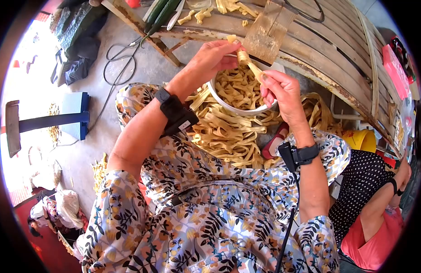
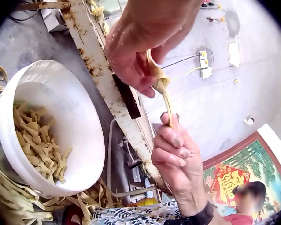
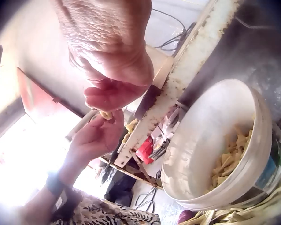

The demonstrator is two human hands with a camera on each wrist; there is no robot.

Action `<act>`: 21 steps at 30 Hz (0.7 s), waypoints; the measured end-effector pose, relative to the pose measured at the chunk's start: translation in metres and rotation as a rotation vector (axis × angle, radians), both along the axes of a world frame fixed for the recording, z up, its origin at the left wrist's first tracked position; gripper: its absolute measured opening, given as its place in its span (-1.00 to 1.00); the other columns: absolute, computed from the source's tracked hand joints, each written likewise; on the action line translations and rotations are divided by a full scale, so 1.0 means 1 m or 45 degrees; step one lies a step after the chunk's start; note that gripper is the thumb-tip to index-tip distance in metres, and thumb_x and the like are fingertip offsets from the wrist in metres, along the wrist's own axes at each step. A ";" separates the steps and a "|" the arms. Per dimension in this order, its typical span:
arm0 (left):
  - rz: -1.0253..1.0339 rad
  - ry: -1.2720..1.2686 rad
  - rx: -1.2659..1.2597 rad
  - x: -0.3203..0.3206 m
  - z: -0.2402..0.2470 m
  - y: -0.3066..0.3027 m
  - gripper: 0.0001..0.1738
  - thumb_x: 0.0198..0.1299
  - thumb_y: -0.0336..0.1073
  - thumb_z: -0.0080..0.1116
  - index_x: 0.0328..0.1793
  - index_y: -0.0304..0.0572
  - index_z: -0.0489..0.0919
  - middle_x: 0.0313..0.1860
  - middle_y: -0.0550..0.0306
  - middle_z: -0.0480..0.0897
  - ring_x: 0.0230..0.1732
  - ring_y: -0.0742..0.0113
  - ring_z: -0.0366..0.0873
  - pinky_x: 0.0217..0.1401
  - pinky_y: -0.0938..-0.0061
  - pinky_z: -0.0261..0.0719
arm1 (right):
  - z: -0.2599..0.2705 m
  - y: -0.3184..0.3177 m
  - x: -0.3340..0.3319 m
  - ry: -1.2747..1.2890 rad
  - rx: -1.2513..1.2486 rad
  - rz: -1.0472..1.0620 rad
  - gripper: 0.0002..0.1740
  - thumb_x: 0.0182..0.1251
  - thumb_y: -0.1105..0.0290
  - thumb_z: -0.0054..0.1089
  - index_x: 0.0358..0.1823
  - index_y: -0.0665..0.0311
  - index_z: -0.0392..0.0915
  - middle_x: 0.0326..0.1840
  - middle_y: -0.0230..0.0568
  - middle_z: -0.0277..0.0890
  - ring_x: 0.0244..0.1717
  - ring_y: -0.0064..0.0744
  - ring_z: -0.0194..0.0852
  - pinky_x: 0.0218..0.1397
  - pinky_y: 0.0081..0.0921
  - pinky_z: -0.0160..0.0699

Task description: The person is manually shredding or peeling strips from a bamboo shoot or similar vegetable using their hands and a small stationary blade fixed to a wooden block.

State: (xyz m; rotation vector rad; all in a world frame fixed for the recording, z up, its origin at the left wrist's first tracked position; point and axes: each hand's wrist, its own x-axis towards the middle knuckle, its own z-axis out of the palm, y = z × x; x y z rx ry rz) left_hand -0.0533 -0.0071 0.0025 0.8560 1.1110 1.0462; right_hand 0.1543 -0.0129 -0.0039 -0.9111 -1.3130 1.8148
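A pale yellow strip (image 1: pixel 250 63), wound or knotted near its upper part, stretches between the two hands above a white bucket (image 1: pixel 226 105). The left hand (image 1: pixel 215 57) pinches its upper end between thumb and fingers. Lower down, the right hand (image 1: pixel 283 93) grips the other end, its fingers curled. In the left wrist view the twisted part of the strip (image 2: pixel 162 84) hangs by the left hand (image 2: pixel 143 42), and the right hand (image 2: pixel 175 157) holds the tail. Short knotted pieces (image 2: pixel 40 145) lie inside the bucket (image 2: pixel 79 136). The right wrist view mostly hides the strip.
Long yellow strips (image 1: pixel 228 136) are heaped beside the bucket. A slatted bench (image 1: pixel 319 59) with a rusty edge holds a wooden board (image 1: pixel 268 34), cucumbers (image 1: pixel 161 16) and several pieces. Another person in a dotted garment (image 1: pixel 363 189) sits at the right. A cable (image 1: pixel 111 68) lies on the floor.
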 end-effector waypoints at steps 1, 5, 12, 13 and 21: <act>-0.068 -0.018 -0.012 0.000 0.001 -0.001 -0.66 0.22 -0.10 0.01 -0.12 -0.24 0.54 -0.32 0.27 0.56 -0.33 0.61 0.47 -0.15 0.67 0.42 | -0.002 0.000 0.001 0.013 -0.031 -0.004 -0.80 0.28 0.39 0.03 -0.21 0.40 0.51 -0.62 -0.35 0.41 -0.72 -0.76 0.20 -0.69 -0.78 0.27; -0.317 -0.039 -0.073 0.007 0.007 -0.006 -0.64 0.23 -0.06 0.00 -0.11 -0.23 0.54 -0.44 0.33 0.50 -0.46 0.66 0.37 -0.30 0.72 0.36 | -0.004 0.004 0.004 0.037 -0.130 0.028 -0.80 0.28 0.37 0.04 -0.22 0.39 0.50 -0.62 -0.37 0.39 -0.70 -0.75 0.19 -0.67 -0.77 0.25; -0.198 0.120 -0.006 0.007 0.005 0.000 -0.78 0.16 -0.22 0.09 -0.32 -0.25 0.56 -0.62 0.42 0.35 -0.63 0.70 0.15 -0.58 0.75 0.09 | -0.001 0.001 0.001 -0.016 -0.085 0.068 -0.80 0.28 0.37 0.04 -0.23 0.38 0.51 -0.62 -0.39 0.38 -0.69 -0.76 0.18 -0.66 -0.77 0.23; -0.151 0.175 0.014 0.007 0.007 0.000 -0.79 0.15 -0.24 0.10 -0.36 -0.25 0.55 -0.63 0.43 0.34 -0.63 0.70 0.14 -0.59 0.75 0.07 | -0.002 0.000 0.002 -0.010 -0.073 0.069 -0.80 0.28 0.37 0.04 -0.22 0.38 0.51 -0.62 -0.39 0.38 -0.69 -0.76 0.18 -0.65 -0.78 0.24; -0.177 0.361 0.131 -0.003 0.007 0.001 -0.75 0.20 -0.21 0.06 -0.31 -0.27 0.58 -0.59 0.39 0.43 -0.57 0.69 0.29 -0.50 0.79 0.25 | -0.004 0.002 -0.001 -0.085 -0.016 0.034 -0.80 0.28 0.38 0.03 -0.22 0.39 0.51 -0.61 -0.38 0.42 -0.70 -0.75 0.23 -0.64 -0.79 0.29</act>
